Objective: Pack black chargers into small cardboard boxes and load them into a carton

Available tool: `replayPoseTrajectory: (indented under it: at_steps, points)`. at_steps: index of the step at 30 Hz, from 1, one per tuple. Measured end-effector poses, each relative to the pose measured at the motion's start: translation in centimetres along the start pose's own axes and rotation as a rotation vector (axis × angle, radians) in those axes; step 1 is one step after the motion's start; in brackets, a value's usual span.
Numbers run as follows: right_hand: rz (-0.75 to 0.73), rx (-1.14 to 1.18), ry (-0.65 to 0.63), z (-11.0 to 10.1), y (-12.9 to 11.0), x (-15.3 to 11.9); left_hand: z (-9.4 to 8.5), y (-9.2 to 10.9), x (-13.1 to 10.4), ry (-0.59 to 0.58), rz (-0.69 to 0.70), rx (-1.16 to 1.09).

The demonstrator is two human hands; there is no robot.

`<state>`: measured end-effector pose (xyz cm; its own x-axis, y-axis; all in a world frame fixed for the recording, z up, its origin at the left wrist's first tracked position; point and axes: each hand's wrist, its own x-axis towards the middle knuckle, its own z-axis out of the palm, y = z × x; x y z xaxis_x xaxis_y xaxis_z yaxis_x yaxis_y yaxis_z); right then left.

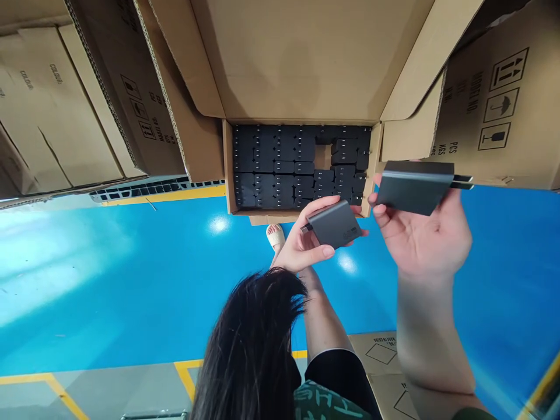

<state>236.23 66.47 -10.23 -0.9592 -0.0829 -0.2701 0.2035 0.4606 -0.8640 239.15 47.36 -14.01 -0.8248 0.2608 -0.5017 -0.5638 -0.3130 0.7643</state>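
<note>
My left hand (294, 242) grips a grey plug-in charger (338, 224) between thumb and fingers, its metal prongs pointing left and small print on its face. To the right, my right hand (426, 242) is turned palm up and holds a second, dark grey charger (413, 188) with its prongs toward the right; some fingers are hidden behind it. Just beyond my left hand is an open cardboard box (229, 192), packed with rows of black chargers (266, 149) whose prongs face up. A gap in the rows, right of centre, shows bare cardboard.
Large printed cartons (476, 99) stand on the right and more cartons (65, 111) on the left. A raised flap (315, 58) rises behind the box. Below is a blue floor (153, 280) with yellow lines. Dark hair (254, 350) covers part of the lower view.
</note>
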Motion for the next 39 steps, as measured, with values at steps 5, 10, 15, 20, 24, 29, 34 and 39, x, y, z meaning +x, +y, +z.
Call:
replayPoseTrajectory:
  at_steps: [5,10,15,20,24,29,34,39]
  points:
    - [0.027,0.057,0.089,-0.6,3.4,2.5,0.0,-0.6,1.2,0.047,-0.023,0.04]
    - [-0.069,-0.487,-0.025,1.3,6.2,9.8,-0.6,-2.4,3.6,0.381,-0.001,0.246]
    - [-0.166,-0.755,-0.197,4.5,9.6,16.3,-1.9,-2.3,4.8,0.64,-0.078,0.593]
    - [-0.249,-0.84,-0.26,4.8,11.7,19.3,-2.3,-2.1,5.2,0.63,-0.107,0.637]
    - [-0.275,-0.918,-0.355,5.5,10.6,20.2,-2.1,-2.7,5.5,0.632,-0.152,0.599]
    - [-0.229,-0.829,-0.174,5.6,7.3,17.8,-1.7,-2.8,5.6,0.634,-0.188,0.522]
    - [-0.378,-0.437,-0.547,3.3,5.7,9.3,-0.6,-2.9,6.0,0.597,-0.212,0.523]
    - [-0.356,-0.455,-0.372,3.3,7.0,5.8,0.2,-3.7,6.4,0.492,-0.192,0.505]
